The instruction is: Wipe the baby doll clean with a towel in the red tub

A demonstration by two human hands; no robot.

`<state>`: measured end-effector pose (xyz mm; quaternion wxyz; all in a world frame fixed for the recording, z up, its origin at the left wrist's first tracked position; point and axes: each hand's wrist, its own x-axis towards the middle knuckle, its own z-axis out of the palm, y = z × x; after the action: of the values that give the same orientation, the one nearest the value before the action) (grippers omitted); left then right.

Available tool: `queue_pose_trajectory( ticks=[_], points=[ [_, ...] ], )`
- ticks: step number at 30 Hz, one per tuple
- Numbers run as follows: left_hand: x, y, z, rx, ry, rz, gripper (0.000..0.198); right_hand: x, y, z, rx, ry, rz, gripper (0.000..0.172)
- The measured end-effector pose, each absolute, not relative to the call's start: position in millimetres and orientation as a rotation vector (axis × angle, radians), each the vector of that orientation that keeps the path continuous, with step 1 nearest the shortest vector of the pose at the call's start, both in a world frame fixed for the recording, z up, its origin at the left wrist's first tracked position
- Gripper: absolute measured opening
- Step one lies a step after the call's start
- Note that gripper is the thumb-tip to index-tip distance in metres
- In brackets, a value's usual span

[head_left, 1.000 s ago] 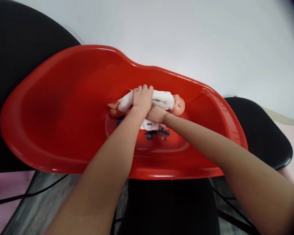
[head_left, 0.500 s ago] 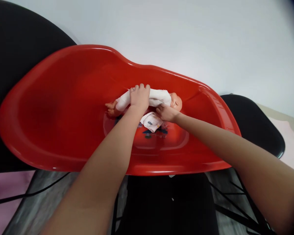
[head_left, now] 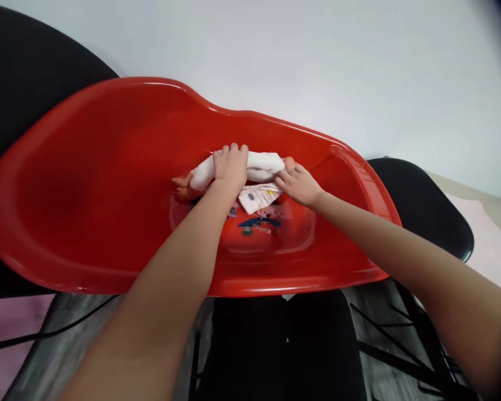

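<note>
A baby doll [head_left: 265, 162] in a white outfit lies on its side in a red plastic baby bathtub [head_left: 87, 184], bare feet to the left. My left hand [head_left: 231, 165] is closed over the doll's middle, fingers hooked past its far side. At the doll's neck, my right hand [head_left: 299, 185] has its fingers curled and covers most of the head. A small white cloth [head_left: 258, 197] with coloured prints hangs against the doll's front, its right corner running under my right fingers. The grip on that corner is partly hidden.
The tub rests on a black round surface [head_left: 33, 61] at the left and a black seat [head_left: 421, 206] at the right. A pale wall [head_left: 296, 61] rises behind it. Pink material [head_left: 488, 228] shows at the far right, and black metal legs [head_left: 401, 356] stand below.
My right hand has moved right and up, over the doll's head. The cloth has shifted up and lies more spread out. My left hand keeps its hold on the doll; the view has shifted slightly.
</note>
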<state>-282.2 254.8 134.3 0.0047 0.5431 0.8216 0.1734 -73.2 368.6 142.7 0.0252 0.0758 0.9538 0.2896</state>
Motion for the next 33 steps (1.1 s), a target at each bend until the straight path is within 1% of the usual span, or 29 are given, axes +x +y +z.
queue_pose_trajectory(
  ticks=[3, 6, 8, 10, 13, 16, 20, 23, 26, 30, 33],
  points=[
    [-281.5, 253.7, 138.4, 1.717, 2.574, 0.479, 0.041, -30.6, 373.9, 148.3, 0.589, 2.839, 0.872, 0.032],
    [-279.2, 252.3, 145.9, 1.693, 2.563, 0.403, 0.040, 4.9, 365.2, 160.4, 1.024, 2.654, 0.703, 0.027],
    [-277.5, 250.7, 150.0, 1.669, 2.564, 0.362, 0.040, 22.0, 353.2, 166.9, 1.271, 2.587, 0.457, 0.024],
    [-276.6, 248.2, 151.7, 1.665, 2.574, 0.317, 0.040, 33.8, 339.0, 169.2, 1.469, 2.546, 0.099, 0.023],
    [-277.7, 243.5, 149.3, 1.712, 2.568, 0.213, 0.041, 41.5, 318.2, 166.0, 1.529, 2.506, -0.402, 0.025],
    [-279.6, 239.7, 144.6, 1.743, 2.539, 0.069, 0.044, 39.3, 303.4, 162.7, 1.419, 2.532, -0.626, 0.027],
    [-279.7, 237.1, 142.3, 1.764, 2.485, -0.060, 0.043, 34.2, 299.9, 166.7, 1.419, 2.638, -0.663, 0.017],
    [-278.4, 235.2, 143.4, 1.782, 2.407, -0.159, 0.047, 34.7, 304.1, 171.6, 1.419, 2.666, -0.660, 0.020],
    [-277.8, 233.9, 141.9, 1.791, 2.336, -0.231, 0.050, 35.2, 305.9, 173.6, 1.408, 2.623, -0.499, 0.023],
    [-278.1, 237.0, 134.1, 1.691, 2.286, -0.234, 0.041, 33.1, 303.4, 173.0, 1.317, 2.607, -0.183, 0.025],
    [-278.5, 239.3, 128.0, 1.597, 2.281, -0.185, 0.026, 32.6, 301.3, 173.1, 1.263, 2.597, -0.130, 0.027]
  ],
)
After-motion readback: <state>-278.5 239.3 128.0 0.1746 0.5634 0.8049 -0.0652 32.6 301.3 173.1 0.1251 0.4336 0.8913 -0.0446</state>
